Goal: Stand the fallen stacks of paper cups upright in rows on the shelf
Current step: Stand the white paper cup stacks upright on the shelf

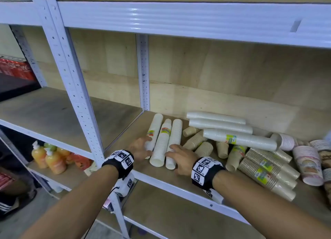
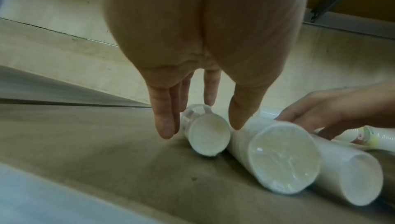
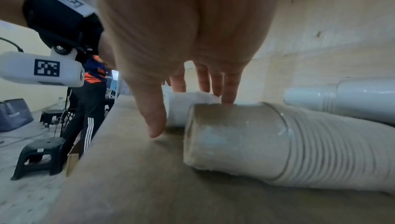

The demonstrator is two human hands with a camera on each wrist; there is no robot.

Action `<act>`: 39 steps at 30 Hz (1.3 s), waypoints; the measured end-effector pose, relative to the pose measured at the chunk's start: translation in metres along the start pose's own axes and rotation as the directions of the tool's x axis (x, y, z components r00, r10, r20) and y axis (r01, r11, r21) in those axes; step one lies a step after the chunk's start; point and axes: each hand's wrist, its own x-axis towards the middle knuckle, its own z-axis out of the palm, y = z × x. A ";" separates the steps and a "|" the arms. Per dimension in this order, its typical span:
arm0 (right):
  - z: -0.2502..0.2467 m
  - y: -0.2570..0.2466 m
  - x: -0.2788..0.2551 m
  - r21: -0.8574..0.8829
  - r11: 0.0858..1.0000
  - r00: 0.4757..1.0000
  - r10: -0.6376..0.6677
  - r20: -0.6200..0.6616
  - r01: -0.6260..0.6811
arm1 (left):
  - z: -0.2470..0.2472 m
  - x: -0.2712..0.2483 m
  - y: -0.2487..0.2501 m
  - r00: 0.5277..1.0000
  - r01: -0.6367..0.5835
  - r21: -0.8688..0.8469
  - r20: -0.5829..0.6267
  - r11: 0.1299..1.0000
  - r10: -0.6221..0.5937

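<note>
Three white paper cup stacks lie side by side, pointing front to back, at the left end of the wooden shelf [image 1: 125,140]: a left stack [image 1: 155,129], a middle stack [image 1: 161,145] and a right stack [image 1: 174,136]. My left hand [image 1: 146,145] reaches over the near end of the left stack [image 2: 208,136], fingers [image 2: 163,126] straight down its left side and thumb between it and the middle stack [image 2: 278,160]. My right hand [image 1: 172,149] rests its straight fingers [image 3: 226,95] on the right stack [image 3: 188,106].
More fallen stacks fill the shelf to the right: long white ones [image 1: 220,124] lying crosswise at the back, brown ones [image 1: 268,172] and patterned ones [image 1: 308,163]. A white upright post [image 1: 143,74] stands at the back left. A black stool [image 3: 40,155] stands on the floor.
</note>
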 end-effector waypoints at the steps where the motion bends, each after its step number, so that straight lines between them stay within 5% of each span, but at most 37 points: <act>1: 0.000 -0.001 0.002 -0.023 1.000 1.000 0.004 -0.003 -0.004 | 0.000 -0.001 0.000 1.000 -0.007 0.008 0.000 1.000 0.007; 17: -0.008 -0.001 0.004 -0.055 0.998 0.990 -0.010 -0.137 0.002 | -0.003 0.003 0.009 0.995 0.091 0.010 -0.053 0.996 -0.090; 26: -0.067 0.014 0.020 0.093 0.996 0.894 0.035 -0.447 0.007 | -0.060 0.012 0.043 0.952 -0.090 0.084 -0.285 0.992 0.111; 39: -0.163 0.048 0.030 0.199 0.964 0.775 0.263 -0.575 -0.179 | -0.112 0.041 0.077 0.831 -0.293 0.041 -0.483 0.955 0.276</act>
